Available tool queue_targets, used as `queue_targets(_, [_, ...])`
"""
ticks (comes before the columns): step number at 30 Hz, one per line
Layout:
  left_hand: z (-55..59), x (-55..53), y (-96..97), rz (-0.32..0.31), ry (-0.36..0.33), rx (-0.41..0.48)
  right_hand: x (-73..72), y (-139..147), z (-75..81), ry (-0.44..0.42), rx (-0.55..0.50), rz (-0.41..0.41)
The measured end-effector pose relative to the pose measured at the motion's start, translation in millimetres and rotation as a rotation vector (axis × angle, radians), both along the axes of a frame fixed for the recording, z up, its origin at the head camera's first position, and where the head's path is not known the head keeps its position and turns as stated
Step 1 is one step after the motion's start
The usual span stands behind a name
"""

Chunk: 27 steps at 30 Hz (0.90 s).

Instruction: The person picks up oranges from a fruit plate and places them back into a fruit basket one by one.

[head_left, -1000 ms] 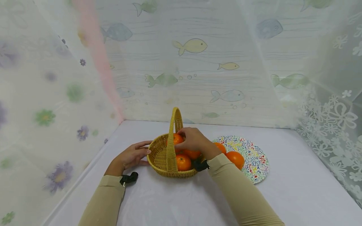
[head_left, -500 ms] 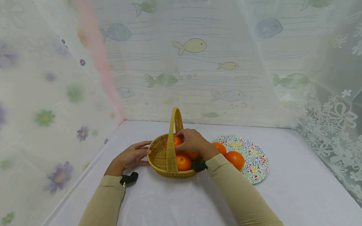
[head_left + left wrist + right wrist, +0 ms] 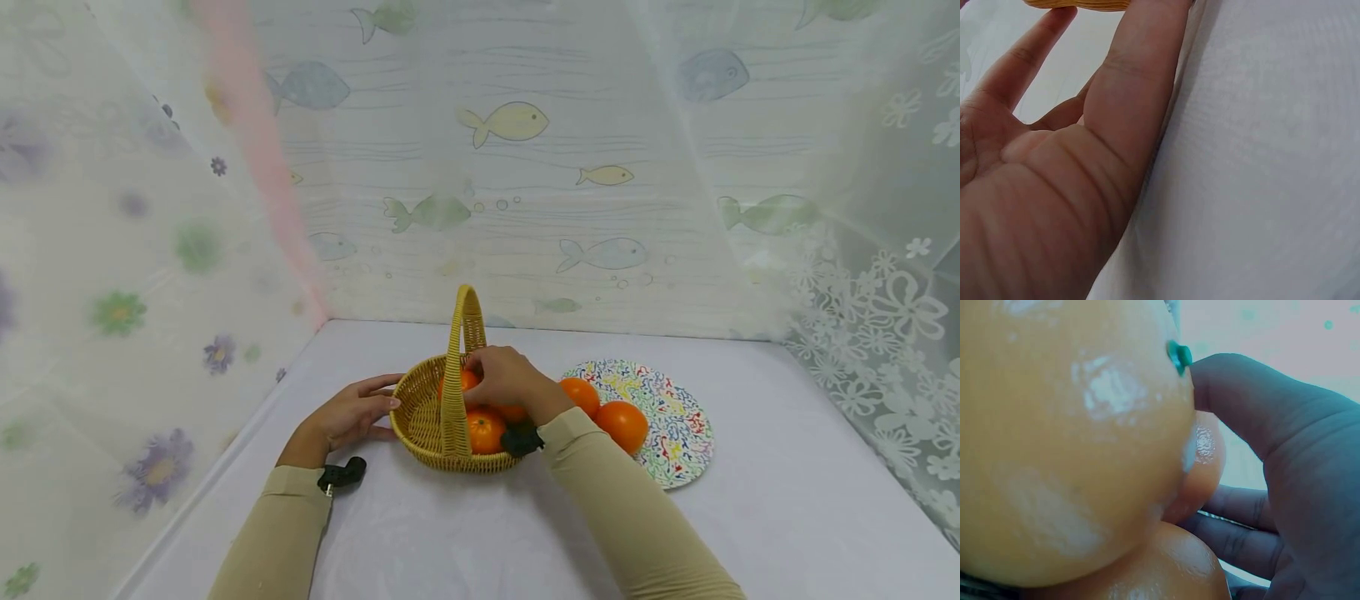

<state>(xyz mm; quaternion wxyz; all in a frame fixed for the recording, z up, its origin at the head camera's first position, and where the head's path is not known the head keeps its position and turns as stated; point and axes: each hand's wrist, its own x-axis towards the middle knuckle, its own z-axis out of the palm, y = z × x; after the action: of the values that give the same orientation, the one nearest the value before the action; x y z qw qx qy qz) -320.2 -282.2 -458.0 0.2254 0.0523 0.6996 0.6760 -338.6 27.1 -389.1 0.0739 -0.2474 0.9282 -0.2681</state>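
A yellow woven basket (image 3: 423, 425) with a tall arched handle stands at the middle of the table. My left hand (image 3: 348, 417) touches its left side with fingers spread and fairly straight; in the left wrist view the fingertips meet the basket's edge (image 3: 1097, 5). Inside the basket, just behind the handle, my right hand (image 3: 513, 379) holds an orange (image 3: 468, 381) between thumb and fingers. Another orange (image 3: 486, 432) lies at the basket's front, looming large with its green stem in the right wrist view. One more sits partly hidden under the right hand.
Right of the basket lies a round board (image 3: 686, 433) with a multicoloured squiggle pattern. Two oranges, a front one (image 3: 624, 425) and a rear one (image 3: 581, 393), rest at its left side. A white cloth covers the table (image 3: 420, 542); fish-printed curtains (image 3: 517, 192) hang behind.
The right hand has sunk slightly lower into the basket with the orange, its wrist shifting a little left. The left hand and the basket have stayed put.
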Motion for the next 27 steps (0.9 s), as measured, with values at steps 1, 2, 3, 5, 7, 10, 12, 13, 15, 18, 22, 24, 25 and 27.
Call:
queue_targets(1, [0.2,0.1,0.1,0.005,-0.003,0.002,-0.1,-0.4,-0.2,-0.005,0.003,-0.003])
queue_targets(2, [0.2,0.0,0.2,0.009,-0.006,0.004,-0.2,-0.6,-0.4,-0.006,0.007,-0.005])
queue_targets(3, [0.2,0.1,0.1,0.009,-0.005,0.002,-0.2,-0.9,-0.6,-0.011,0.009,-0.008])
queue_targets(5, [0.6,0.3,0.4,0.011,-0.009,0.002,-0.2,-1.4,-0.8,-0.018,0.012,-0.013])
queue_targets(7, [0.7,0.2,0.6,0.016,-0.015,0.003,0.2,-1.9,-0.5,-0.025,0.012,-0.017])
queue_targets(10, [0.2,0.0,0.3,0.012,-0.012,0.006,0.4,-2.6,0.0,-0.025,0.020,-0.014])
queue_targets(12, [-0.9,-0.4,-0.1,0.011,-0.008,0.012,0.6,-3.0,0.4,-0.020,0.032,-0.012])
queue_targets(13, [-1.4,-0.6,-0.4,0.007,-0.002,0.013,0.8,-3.1,0.6,-0.017,0.038,-0.011])
queue_targets(15, [-2.4,-0.8,-0.6,0.005,0.006,0.014,1.1,-3.2,1.0,-0.012,0.052,-0.008])
queue_targets(18, [-3.5,-0.9,-0.2,0.022,-0.005,0.017,2.2,-2.9,2.3,-0.019,0.061,-0.004])
queue_targets(22, [-4.4,-1.1,0.6,0.041,-0.017,0.014,3.8,-1.1,3.6,-0.032,0.066,0.001])
queue_targets(24, [-4.3,-1.1,0.7,0.039,-0.011,0.008,4.1,0.1,3.6,-0.032,0.069,0.004])
queue_targets(25, [-3.9,-0.9,0.7,0.036,-0.006,0.005,4.4,0.8,3.8,-0.032,0.069,0.005])
queue_targets(27, [-3.1,-0.6,0.7,0.032,0.000,0.004,5.1,2.3,4.4,-0.022,0.072,0.008])
